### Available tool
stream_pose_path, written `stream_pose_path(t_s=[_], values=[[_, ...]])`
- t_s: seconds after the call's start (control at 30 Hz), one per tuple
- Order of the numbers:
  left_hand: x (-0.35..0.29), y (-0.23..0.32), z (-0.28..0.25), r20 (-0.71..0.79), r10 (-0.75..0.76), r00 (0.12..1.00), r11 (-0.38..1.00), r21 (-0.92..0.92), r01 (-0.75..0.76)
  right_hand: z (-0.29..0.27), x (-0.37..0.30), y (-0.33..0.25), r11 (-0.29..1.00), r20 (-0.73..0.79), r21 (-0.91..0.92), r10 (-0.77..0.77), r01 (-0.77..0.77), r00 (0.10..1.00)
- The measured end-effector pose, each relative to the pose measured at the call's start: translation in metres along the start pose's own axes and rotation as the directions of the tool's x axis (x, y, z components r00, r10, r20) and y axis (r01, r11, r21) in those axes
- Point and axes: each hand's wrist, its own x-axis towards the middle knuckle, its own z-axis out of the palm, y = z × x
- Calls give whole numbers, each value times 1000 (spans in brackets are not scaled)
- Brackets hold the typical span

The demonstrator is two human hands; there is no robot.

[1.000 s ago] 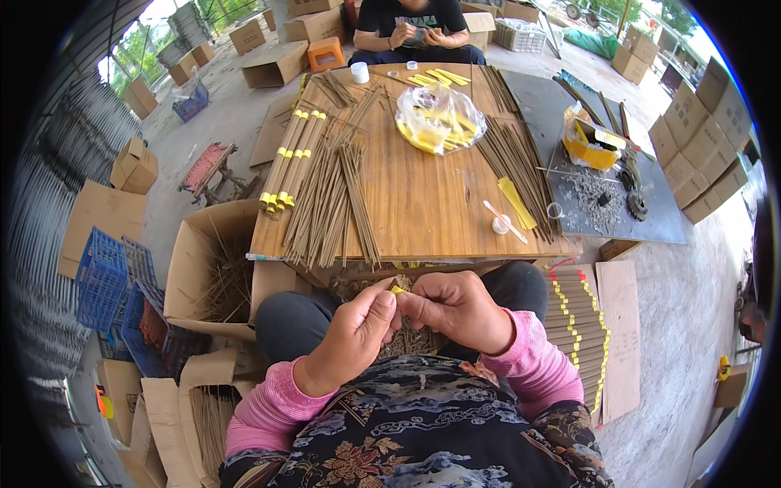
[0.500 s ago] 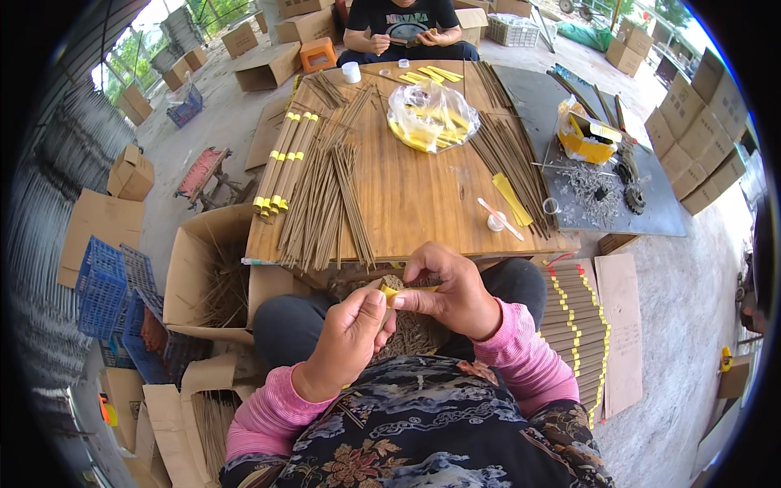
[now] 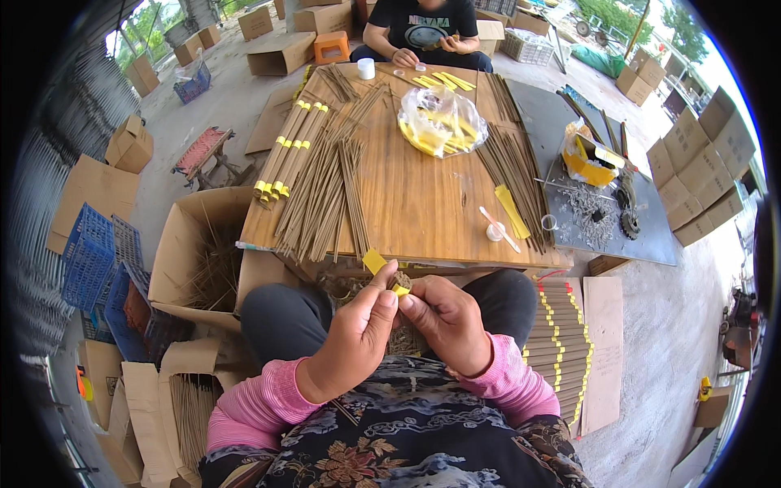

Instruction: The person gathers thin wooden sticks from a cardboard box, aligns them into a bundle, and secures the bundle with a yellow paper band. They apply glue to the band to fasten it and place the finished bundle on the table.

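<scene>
Over my lap, both hands are closed round a bundle of thin brown incense sticks (image 3: 402,280), seen end-on. My left hand (image 3: 348,337) grips it from the left, thumb near the bundle's end. My right hand (image 3: 452,327) pinches the other side with thumb and fingers. A yellow paper strip (image 3: 375,261) wraps partly round the bundle, its loose end sticking up past my left fingers. Beyond my hands, loose brown sticks (image 3: 319,203) lie on the wooden table (image 3: 415,211). Finished-looking bundles with yellow bands (image 3: 286,150) lie to their left.
A plastic bag of yellow strips (image 3: 442,122) is on the table. A small pot (image 3: 494,233) with a flat stick stands near right. Cardboard boxes (image 3: 195,268) flank my left leg; banded bundles (image 3: 557,342) lie at my right. Across the table sits another person (image 3: 423,32).
The strip's loose end was in my right fingers; now it stands up at the left. My right hand has dropped lower against the bundle. The other person's hand has moved to the table.
</scene>
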Motion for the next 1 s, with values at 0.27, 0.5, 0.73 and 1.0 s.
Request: stream_pose_path(t_s=[0.27,0.5,0.73,1.0], values=[[-1,-1,-7,280,13,960,982,-187,41,-6,-3,11,807,248,583,-73,-88,966],[4,-4,-8,406,0,914,859,-468,208,-18,-1,19,781,352,605,-89,-154,932],[3,4,-8,446,-69,893,848,-446,288,-30,4,16,858,400,502,-119,-108,909],[2,0,-7,516,-65,854,861,-403,309,-37,13,10,944,387,294,-263,152,884]])
